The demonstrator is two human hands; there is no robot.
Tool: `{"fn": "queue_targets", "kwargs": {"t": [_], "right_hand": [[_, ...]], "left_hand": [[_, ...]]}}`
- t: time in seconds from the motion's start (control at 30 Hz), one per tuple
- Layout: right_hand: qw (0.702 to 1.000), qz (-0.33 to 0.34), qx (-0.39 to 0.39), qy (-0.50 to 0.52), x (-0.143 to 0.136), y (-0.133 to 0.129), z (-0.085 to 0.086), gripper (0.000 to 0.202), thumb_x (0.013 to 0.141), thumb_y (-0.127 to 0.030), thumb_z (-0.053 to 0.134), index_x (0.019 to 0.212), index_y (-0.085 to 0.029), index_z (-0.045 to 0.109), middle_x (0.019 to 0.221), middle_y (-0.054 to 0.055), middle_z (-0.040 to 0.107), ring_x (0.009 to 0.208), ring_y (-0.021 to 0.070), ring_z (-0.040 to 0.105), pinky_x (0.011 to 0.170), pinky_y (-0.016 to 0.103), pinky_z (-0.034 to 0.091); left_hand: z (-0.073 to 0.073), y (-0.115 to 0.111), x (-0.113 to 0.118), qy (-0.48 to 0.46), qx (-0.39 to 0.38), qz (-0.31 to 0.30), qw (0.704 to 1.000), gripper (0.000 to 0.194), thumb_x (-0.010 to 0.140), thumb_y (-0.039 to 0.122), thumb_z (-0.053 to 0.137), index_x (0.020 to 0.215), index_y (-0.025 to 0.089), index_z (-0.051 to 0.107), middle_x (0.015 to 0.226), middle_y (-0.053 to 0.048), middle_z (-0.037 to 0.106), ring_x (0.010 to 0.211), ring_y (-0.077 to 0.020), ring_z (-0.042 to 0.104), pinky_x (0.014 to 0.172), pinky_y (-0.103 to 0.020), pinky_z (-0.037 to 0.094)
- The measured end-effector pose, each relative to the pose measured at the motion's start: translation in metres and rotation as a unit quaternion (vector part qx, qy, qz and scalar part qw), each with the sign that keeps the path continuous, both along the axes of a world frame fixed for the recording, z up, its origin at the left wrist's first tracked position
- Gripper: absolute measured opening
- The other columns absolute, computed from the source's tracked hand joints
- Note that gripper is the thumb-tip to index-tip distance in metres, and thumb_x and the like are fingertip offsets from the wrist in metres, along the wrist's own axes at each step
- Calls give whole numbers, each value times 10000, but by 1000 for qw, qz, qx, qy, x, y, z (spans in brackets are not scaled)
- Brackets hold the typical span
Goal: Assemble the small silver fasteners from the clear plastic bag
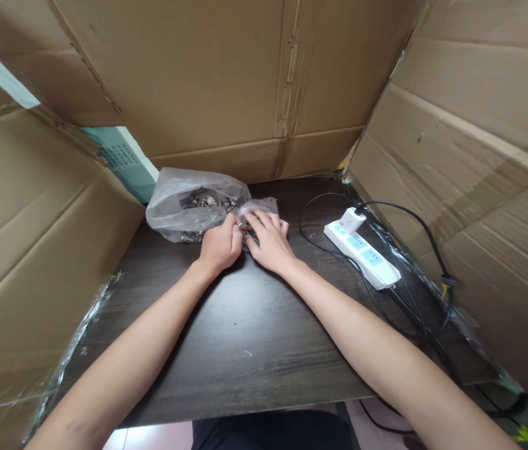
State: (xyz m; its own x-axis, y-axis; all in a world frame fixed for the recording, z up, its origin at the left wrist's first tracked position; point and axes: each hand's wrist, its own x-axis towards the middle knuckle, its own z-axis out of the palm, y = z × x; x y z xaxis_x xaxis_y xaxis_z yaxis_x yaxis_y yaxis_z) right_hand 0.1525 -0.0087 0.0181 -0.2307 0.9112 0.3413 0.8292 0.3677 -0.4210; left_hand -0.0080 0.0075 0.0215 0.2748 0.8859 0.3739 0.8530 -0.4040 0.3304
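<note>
A clear plastic bag (179, 194) with its mouth open lies at the back of the dark table, small metal parts (214, 202) inside it. At its right front edge, my left hand (223, 244) is closed, thumb against the curled fingers, around something small that I cannot make out. My right hand (269, 240) rests beside it with fingers spread over a smaller clear plastic bag (266, 204). A small reddish and metallic piece shows between the two hands, too small to name.
On the right of the table (226, 362) lies a white power strip (367, 259) with a white plug adapter (352, 220) and black cables (413, 215). Cardboard walls (217, 81) stand behind and on both sides.
</note>
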Motion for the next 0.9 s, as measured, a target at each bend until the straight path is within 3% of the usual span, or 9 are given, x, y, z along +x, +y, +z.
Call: {"fn": "queue_targets", "kwargs": {"t": [0.13,0.3,0.6,0.73,0.9], "right_hand": [[1000,-2,3,11,-1,-1,2,577,973,-248,460,1547,-195,452,1577,109,482,1335,301,406,1075,467,320],[1000,-1,20,-21,-3,-2,-1,431,980,-262,473,1369,-187,643,1534,113,534,1350,320,394,1087,493,298],[994,71,7,-88,-11,-5,2,435,958,-197,482,1364,-154,630,1508,117,557,1349,320,396,1109,523,291],[993,78,-3,-87,-15,-6,3,480,940,-174,484,1405,-179,603,1529,113,534,1358,329,387,1107,547,291],[996,50,0,-77,-18,-6,0,443,962,-227,477,1379,-164,613,1512,138,531,1356,325,397,1101,542,302]], "left_hand": [[4,0,3,27,-3,44,999,314,996,275,311,1114,144,571,885,-138,730,740,-307,715,663,-350,484],[9,-7,0,38,-17,105,994,327,999,268,316,1168,125,556,888,-163,727,757,-336,726,668,-362,489],[11,-18,-9,103,-40,121,987,291,1009,294,334,1139,157,556,886,-154,743,755,-351,737,659,-371,498],[5,-14,-11,45,-22,99,994,255,1005,265,347,1126,180,555,964,-129,749,780,-297,734,675,-332,492],[-2,-12,-8,-72,21,19,997,233,993,295,379,1070,196,576,946,-90,731,774,-239,701,693,-308,480]]}}
